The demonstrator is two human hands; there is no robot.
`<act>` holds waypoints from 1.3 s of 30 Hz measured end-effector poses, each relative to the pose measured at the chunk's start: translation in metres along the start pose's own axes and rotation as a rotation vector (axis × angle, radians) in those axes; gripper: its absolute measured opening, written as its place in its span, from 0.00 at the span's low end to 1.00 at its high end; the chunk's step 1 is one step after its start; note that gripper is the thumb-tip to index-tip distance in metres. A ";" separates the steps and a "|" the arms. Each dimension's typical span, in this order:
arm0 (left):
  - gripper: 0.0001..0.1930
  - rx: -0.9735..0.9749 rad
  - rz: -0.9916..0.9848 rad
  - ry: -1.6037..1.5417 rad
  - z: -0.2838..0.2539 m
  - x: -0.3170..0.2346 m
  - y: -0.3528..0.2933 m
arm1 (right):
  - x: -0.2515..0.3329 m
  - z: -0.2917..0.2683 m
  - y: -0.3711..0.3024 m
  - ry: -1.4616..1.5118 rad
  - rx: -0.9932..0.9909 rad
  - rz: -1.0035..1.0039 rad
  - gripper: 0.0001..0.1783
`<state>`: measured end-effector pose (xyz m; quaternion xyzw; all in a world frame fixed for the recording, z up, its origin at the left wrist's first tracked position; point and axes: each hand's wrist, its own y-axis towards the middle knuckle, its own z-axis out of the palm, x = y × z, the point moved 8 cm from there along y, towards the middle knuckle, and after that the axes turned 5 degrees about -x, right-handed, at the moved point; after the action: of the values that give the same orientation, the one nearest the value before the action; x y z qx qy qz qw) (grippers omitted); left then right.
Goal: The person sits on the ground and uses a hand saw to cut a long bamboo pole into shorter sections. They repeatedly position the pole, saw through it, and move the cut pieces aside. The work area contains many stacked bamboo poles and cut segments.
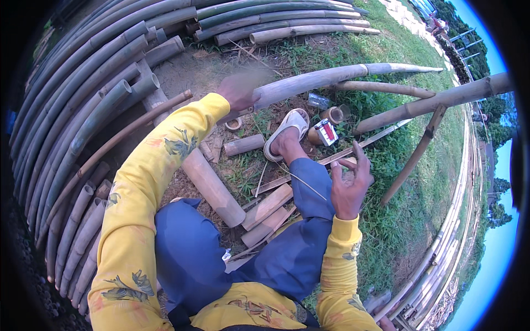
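My left hand (238,92) is reached forward over the near end of a long pale bamboo pole (309,80). Motion smears its fingers, so I cannot tell whether it grips the pole. My right hand (352,185) hovers above my right knee, index finger and thumb apart, with nothing seen between them. A thin sliver (307,185) lies across my trouser leg beside it. Between my legs are a thick bamboo tube (214,187) and split bamboo pieces (269,207). A shorter bamboo piece (244,144) and a cut bamboo ring (233,123) lie farther ahead.
Stacked bamboo poles (83,127) fill the left; more poles (298,32) lie at the back. A propped bamboo frame (436,105) stands at right. A red-and-white packet (327,132) sits by my sandalled foot (288,135). Long strips (441,248) lie on the grass at far right.
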<state>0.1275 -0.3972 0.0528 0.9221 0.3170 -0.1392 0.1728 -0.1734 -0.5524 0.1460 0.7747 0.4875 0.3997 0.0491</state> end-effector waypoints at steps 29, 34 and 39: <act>0.30 0.082 0.013 0.336 0.042 -0.015 0.104 | -0.049 -0.004 -0.027 -0.012 0.115 0.192 0.48; 0.28 0.129 -0.090 0.446 -0.085 0.086 -0.092 | -0.050 0.007 -0.047 0.071 0.178 0.170 0.48; 0.36 0.129 -0.381 0.500 -0.237 0.201 -0.366 | -0.035 0.022 -0.043 0.025 0.263 0.073 0.47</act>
<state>0.0835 0.0772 0.1083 0.8608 0.5071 0.0423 0.0016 -0.1967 -0.5507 0.0911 0.7867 0.5076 0.3436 -0.0736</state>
